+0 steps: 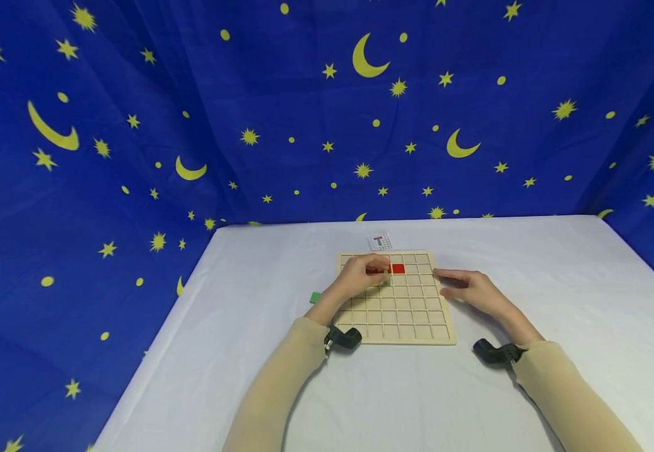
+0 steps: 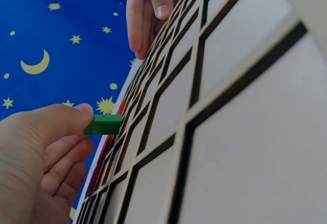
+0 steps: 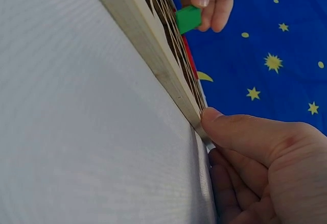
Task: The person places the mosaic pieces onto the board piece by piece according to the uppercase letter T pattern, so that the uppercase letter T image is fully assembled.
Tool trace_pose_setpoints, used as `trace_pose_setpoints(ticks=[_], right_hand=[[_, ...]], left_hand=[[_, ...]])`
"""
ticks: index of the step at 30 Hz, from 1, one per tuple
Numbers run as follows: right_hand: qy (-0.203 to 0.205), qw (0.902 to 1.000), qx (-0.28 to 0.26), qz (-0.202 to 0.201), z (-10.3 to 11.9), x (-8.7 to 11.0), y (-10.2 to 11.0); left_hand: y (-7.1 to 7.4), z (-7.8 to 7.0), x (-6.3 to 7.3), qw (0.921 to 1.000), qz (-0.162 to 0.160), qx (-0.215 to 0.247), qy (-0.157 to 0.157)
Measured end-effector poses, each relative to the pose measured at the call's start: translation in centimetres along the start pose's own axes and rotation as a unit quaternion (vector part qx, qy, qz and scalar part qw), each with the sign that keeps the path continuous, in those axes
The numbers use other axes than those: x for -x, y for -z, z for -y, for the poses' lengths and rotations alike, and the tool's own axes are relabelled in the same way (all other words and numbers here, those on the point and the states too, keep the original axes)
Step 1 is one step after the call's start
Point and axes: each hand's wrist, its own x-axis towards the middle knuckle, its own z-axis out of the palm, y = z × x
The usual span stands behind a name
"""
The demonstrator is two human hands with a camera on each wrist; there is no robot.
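Observation:
My left hand (image 1: 356,276) is over the upper part of a wooden grid board (image 1: 406,317) and pinches a green tile (image 2: 104,125) between thumb and fingers. In the left wrist view the tile stands edge-on, its far end at the grid. Just beyond it a row of red tiles (image 1: 398,269) lies in the board's cells, partly hidden by the left hand. My right hand (image 1: 476,292) is at the board's right edge. Its thumb (image 3: 225,127) touches the wooden rim, with the other fingers loosely bent beside it.
A second green piece (image 1: 315,297) lies on the white tablecloth (image 1: 236,282), left of the board and partly behind the left wrist. Behind the board is a small card (image 1: 380,242) with a coloured grid pattern. A blue star-patterned curtain (image 1: 304,94) hangs around the table.

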Motion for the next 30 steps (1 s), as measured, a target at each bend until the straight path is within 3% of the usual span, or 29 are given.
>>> trace_pose_setpoints(ticks=[10,22,26,30], right_hand=[[-0.003,1.0,0.003,0.004,0.23,0.14,-0.05],[-0.005,1.0,-0.002,0.005,0.56,0.17,-0.07],[-0.001,1.0,-0.005,0.005,0.21,0.08,-0.01],[0.003,1.0,-0.004,0.002,0.04,0.06,-0.07]], left_hand=[[-0.16,0.82,0.33,0.9995,0.002,-0.027,-0.014],[0.04,0.5,0.14,0.9923,0.023,-0.116,-0.036],[0.13,0.31,0.15,0.9936,0.026,-0.105,-0.03],[0.52,-0.02,0.3,0.9982,0.023,-0.052,-0.016]])
